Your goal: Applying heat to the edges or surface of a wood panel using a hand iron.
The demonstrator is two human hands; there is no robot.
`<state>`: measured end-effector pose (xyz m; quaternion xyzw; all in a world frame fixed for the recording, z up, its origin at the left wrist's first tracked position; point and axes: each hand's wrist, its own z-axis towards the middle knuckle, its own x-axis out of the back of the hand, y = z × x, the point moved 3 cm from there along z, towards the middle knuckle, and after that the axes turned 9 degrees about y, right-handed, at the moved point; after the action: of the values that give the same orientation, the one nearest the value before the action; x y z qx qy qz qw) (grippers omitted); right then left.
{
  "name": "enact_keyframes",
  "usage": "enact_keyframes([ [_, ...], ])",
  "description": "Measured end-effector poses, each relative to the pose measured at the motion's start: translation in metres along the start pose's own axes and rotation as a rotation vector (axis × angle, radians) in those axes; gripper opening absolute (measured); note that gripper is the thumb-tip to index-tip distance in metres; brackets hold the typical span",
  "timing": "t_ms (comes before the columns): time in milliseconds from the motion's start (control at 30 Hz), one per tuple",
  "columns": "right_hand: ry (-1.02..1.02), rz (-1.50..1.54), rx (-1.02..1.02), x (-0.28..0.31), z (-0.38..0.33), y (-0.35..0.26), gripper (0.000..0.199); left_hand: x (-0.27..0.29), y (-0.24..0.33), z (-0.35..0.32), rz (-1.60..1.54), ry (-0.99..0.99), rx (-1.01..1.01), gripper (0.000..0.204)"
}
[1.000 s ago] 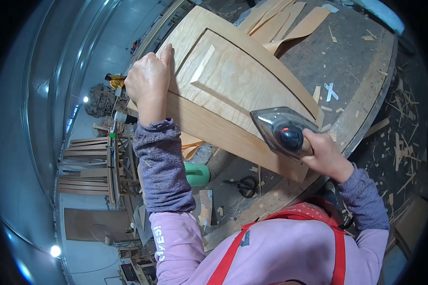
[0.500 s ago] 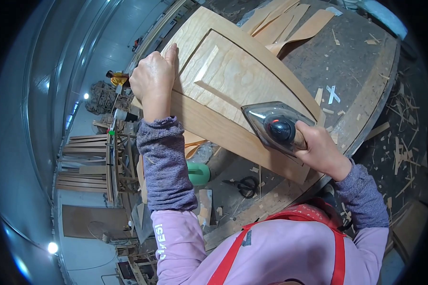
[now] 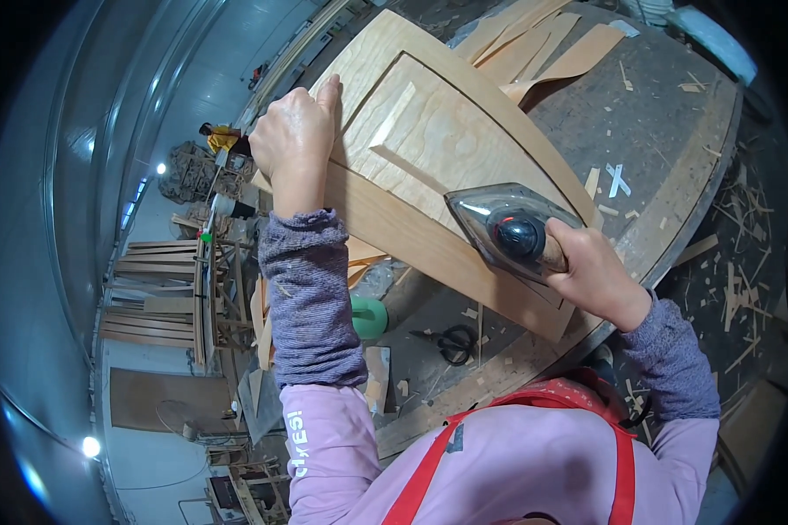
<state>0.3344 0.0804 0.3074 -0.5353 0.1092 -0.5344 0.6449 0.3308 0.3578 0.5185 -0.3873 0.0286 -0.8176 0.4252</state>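
Observation:
A light wooden panel (image 3: 464, 122) with a raised centre field and a framed border lies slanted across the workbench. My left hand (image 3: 294, 131) is closed around its far left edge, with the thumb lying along the top face; the fingertips are hidden behind the edge. In my right hand (image 3: 594, 273) is the wooden handle of a clothes iron (image 3: 518, 234). The iron's metal soleplate rests over the panel's near right part, its pointed tip toward the left. A small red light glows near its dark knob.
On the round workbench (image 3: 639, 122), veneer strips (image 3: 534, 52) lie beyond the panel. Black scissors (image 3: 455, 345), a green plastic container (image 3: 369, 318) and wood scraps are at its near side. White crossed strips (image 3: 618, 181) lie right of the panel. Farther off, a person in yellow (image 3: 221, 138) stands near stacked boards (image 3: 153, 306).
The view has shifted slightly, so the panel and my left hand appear a little farther right. Both hands keep their holds, and the iron stays over nearly the same part of the panel.

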Motion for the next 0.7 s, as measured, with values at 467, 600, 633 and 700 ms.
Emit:
enact_keyframes([
  [467,0.053,0.076,0.033,0.002,0.0,0.006,0.027,0.003,0.0,0.001,-0.019,0.009,0.001,0.067],
  [600,0.062,0.061,0.103,0.004,0.015,0.0,0.027,0.005,0.001,0.002,-0.001,-0.001,0.008,0.067],
  [633,0.054,0.049,0.111,0.004,0.019,-0.002,0.027,0.004,0.003,0.002,-0.007,-0.006,0.005,0.067],
  [700,0.047,0.045,0.129,0.003,0.028,-0.008,0.027,0.002,0.003,0.002,-0.008,-0.012,0.005,0.066],
])
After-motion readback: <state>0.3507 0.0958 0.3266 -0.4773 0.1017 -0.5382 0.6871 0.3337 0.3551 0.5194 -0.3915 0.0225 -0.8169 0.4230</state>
